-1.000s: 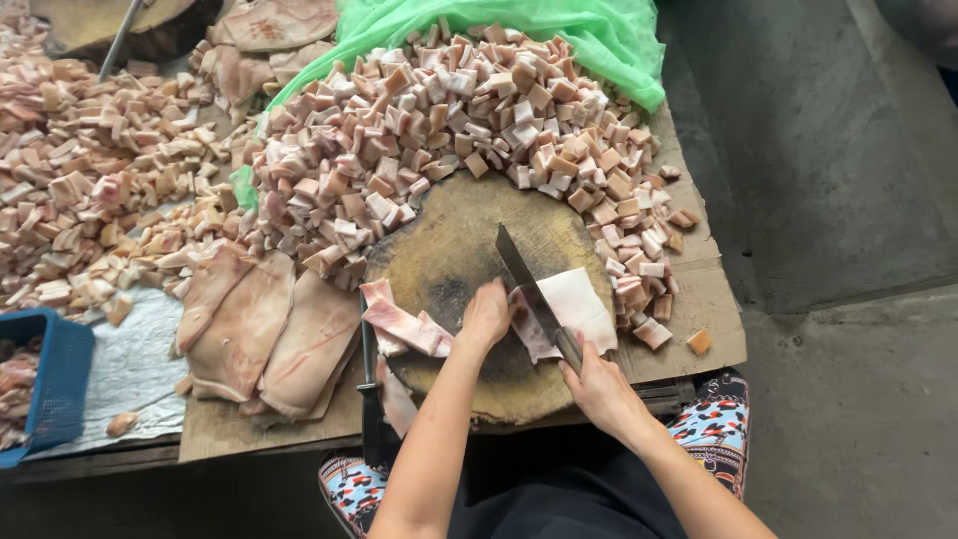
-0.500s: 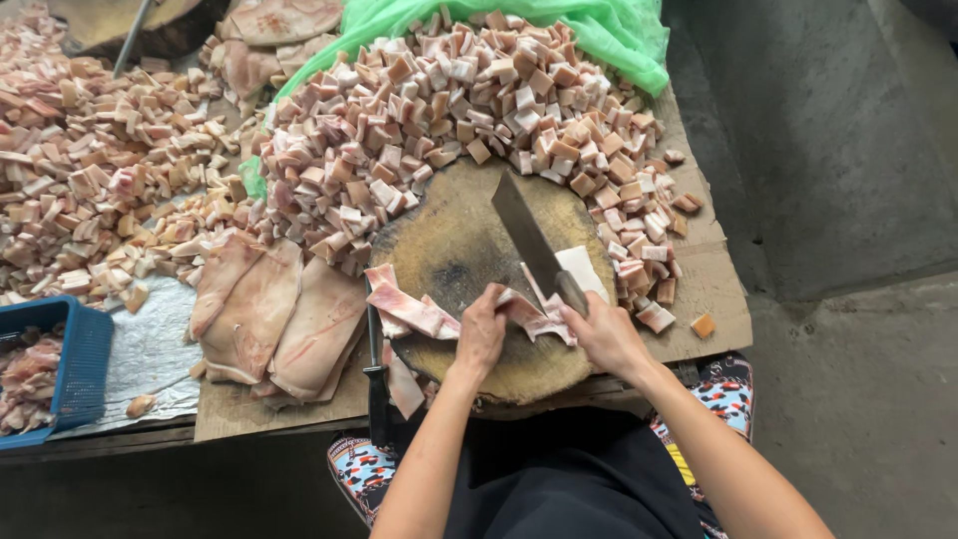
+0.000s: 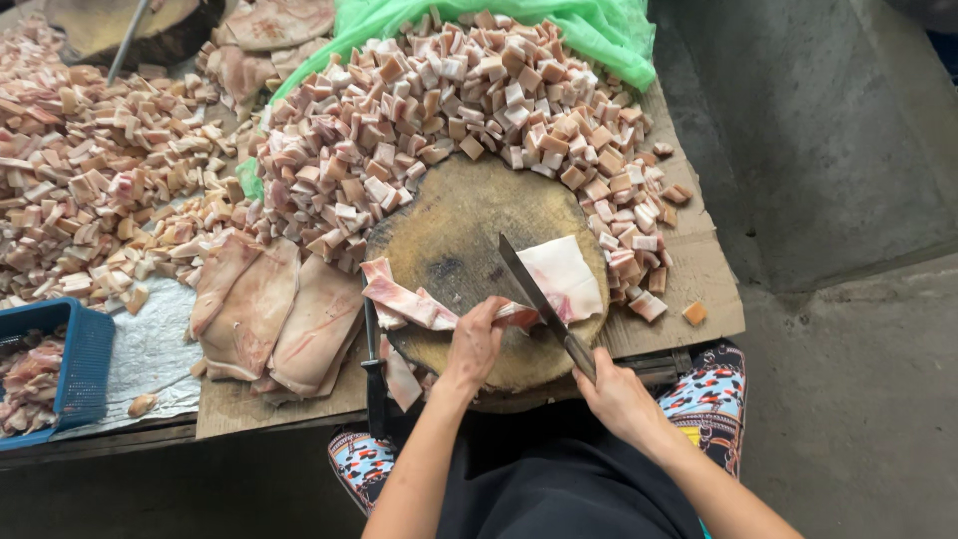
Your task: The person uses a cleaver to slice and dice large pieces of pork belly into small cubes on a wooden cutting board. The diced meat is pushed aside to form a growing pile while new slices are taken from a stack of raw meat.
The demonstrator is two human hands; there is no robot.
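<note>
**Slab of pork skin under the knife on the round block**

While the left hand presses flat on a strip of pork, fingers closed together over the meat, the right hand has its grip wrapped tight around the handle of a cleaver. The blade lies across the pale pork slab, which rests on the round wooden chopping block, at its near right part. The slab looks soft, floppy and probably greasy, so it may slide; I judge it is best held from the top with flat fingers, close beside the blade but not under it. Behind the block a big pile of pork cubes covers the bench. Uncut skin sheets lie to the left, just beside the block. A blue basket stands at the far left edge.
</note>
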